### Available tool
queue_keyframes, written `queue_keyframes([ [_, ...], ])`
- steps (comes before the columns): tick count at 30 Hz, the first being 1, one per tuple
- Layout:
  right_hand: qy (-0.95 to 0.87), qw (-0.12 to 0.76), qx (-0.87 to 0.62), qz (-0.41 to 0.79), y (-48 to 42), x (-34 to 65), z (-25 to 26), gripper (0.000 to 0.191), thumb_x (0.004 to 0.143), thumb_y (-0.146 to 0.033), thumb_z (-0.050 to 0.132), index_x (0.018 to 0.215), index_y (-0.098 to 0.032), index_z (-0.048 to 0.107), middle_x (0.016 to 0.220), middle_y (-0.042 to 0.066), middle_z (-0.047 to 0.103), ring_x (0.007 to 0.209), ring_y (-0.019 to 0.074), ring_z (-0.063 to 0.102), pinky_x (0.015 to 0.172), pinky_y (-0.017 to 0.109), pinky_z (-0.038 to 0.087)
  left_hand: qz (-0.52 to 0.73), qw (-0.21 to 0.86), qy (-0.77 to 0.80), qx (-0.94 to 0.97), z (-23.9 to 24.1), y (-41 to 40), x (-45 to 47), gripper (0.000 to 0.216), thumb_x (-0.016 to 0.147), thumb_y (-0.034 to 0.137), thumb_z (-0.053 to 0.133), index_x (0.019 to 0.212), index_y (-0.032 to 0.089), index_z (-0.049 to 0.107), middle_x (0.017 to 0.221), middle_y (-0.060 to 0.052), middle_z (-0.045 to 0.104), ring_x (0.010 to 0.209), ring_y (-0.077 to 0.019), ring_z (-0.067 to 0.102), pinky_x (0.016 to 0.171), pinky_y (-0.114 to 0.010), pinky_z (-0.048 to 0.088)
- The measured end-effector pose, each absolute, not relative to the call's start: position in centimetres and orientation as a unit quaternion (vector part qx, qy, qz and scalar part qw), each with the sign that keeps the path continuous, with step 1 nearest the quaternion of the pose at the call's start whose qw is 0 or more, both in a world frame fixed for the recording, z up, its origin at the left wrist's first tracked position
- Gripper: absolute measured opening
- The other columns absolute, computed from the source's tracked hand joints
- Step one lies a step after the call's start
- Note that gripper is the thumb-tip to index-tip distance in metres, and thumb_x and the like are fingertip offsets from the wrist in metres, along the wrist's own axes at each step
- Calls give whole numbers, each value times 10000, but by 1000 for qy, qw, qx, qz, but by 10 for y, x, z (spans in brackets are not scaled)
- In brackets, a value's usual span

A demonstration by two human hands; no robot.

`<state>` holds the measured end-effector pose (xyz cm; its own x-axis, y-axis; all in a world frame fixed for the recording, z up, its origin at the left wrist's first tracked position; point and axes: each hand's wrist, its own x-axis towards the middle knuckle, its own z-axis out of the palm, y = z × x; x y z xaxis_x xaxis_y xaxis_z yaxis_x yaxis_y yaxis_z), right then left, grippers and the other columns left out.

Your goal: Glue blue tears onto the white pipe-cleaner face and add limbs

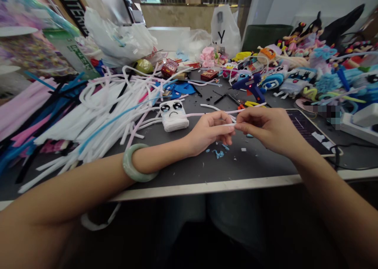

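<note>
Close together over the table, both hands pinch a white pipe cleaner point(229, 125). My left hand point(211, 130), with a pale green bangle on its wrist, grips it between thumb and fingers. My right hand point(267, 129) holds the same strip's other end, fingers closed. Behind the hands a pale pink pipe cleaner point(195, 114) runs sideways; whether a hand touches it I cannot tell. Left of my left hand stands a white fuzzy block figure point(174, 117) with big black eyes and a frowning mouth. Blue fuzz scraps point(218, 154) lie below the hands.
A large heap of white pipe cleaners point(100, 107) covers the left side. A blue glue gun point(251, 87) with a red light lies behind my right hand. Right of it are a phone point(310, 131), a white power strip point(362, 123) and several fuzzy figures point(298, 82). The table's front edge point(206, 187) is near.
</note>
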<state>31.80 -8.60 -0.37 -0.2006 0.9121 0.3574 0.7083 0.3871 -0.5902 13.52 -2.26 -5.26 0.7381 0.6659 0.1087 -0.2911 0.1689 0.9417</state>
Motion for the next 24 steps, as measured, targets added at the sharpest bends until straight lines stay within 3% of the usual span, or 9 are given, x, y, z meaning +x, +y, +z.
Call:
queue_keyframes([
  [7,-762,350,-524,151,-86,318,-6,145,863,-338,691,774,-224,685,658,-25,608,589,122,494,575,270,373,319,759,173,540,-51,-22,135,198,806,304,678,796,153,551,686,-12,679,558,-118,669,566,-233,514],
  [24,-765,358,-518,135,-84,321,-8,112,838,-307,721,759,-231,744,677,-19,674,598,120,538,571,255,387,332,743,170,556,-55,-20,136,201,733,235,762,773,135,592,687,3,684,557,-96,662,572,-218,519],
])
